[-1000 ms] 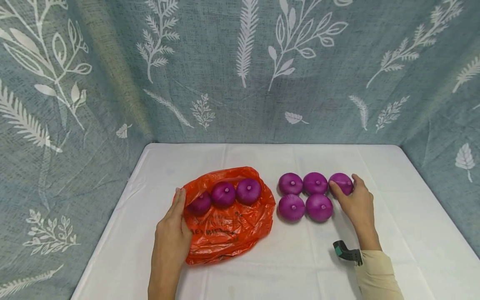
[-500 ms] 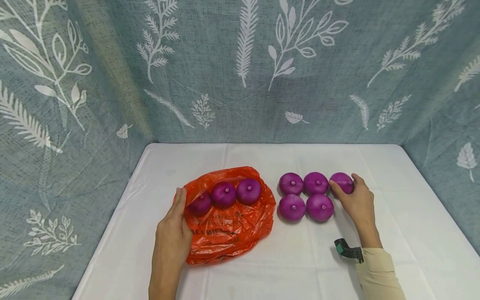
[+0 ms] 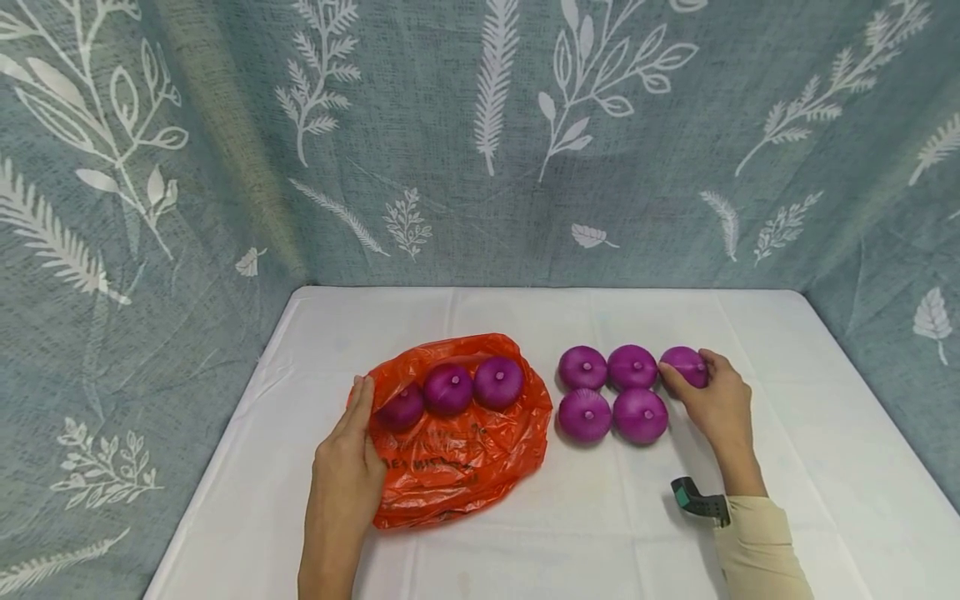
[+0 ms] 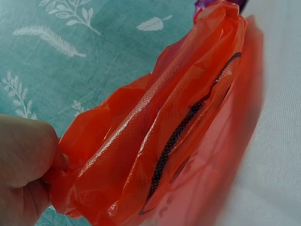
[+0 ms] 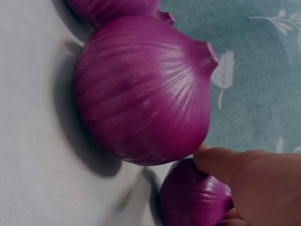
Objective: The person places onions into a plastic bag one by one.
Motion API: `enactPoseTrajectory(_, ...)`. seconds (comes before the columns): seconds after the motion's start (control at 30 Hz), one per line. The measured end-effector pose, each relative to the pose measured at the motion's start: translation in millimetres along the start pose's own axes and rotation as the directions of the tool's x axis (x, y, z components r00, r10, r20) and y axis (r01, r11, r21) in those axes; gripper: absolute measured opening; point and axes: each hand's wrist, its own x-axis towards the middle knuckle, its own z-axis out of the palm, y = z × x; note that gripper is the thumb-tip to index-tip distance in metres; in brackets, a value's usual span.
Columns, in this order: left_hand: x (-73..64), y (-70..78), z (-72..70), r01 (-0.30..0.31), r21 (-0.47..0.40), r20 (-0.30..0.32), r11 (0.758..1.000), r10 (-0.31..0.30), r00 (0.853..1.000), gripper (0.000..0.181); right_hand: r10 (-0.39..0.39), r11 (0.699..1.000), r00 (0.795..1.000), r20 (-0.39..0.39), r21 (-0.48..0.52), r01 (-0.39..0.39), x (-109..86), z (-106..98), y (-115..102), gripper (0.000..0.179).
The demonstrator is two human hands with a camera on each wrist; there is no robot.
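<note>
My left hand pinches the left edge of a red-orange plastic bag, bunching the film between thumb and fingers in the left wrist view. Three purple onions sit in the bag's mouth, a middle onion among them. Over to the right, my right hand grips the rightmost onion of the back row, thumb on its near left side and fingers on its right. That onion appears low in the right wrist view, partly hidden behind a larger-looking onion.
Two other back-row onions, one of them the left onion, stand left of the held one. In front of them are two more, including a front onion. A white cloth covers the table; a leaf-patterned curtain encloses its back and sides.
The fingertips of my right hand have come slightly further over the rightmost onion. The left hand, the bag and the other onions look unmoved.
</note>
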Motion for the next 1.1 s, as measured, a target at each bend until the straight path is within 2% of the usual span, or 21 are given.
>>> enactPoseTrajectory(0.3, 0.8, 0.2, -0.2, -0.003, 0.007, -0.006, 1.0, 0.003, 1.0, 0.071, -0.028, 0.999, 0.999, -0.04, 0.016, 0.028, 2.2, -6.9, -4.0, 0.088)
enactPoseTrajectory(0.63, 1.7, 0.6, -0.1, 0.002, 0.0, -0.005, 1.0, -0.002, 1.0, 0.072, -0.139, 0.985, 0.985, -0.1, 0.09, 0.148, 0.2, -17.7, -27.5, 0.087)
enactPoseTrajectory(0.87, 0.5, 1.2, -0.2, 0.0, 0.001, -0.005, 1.0, 0.0, 1.0, 0.073, -0.217, 0.955, 0.974, -0.06, 0.194, 0.225, -9.8, -22.6, -58.3, 0.084)
enactPoseTrajectory(1.1, -0.7, 0.2, 0.4, -0.004, 0.006, -0.012, 1.0, 0.005, 1.0, 0.07, -0.315, 0.922, 0.948, -0.033, 0.228, 0.314, -19.7, -20.5, -79.1, 0.075)
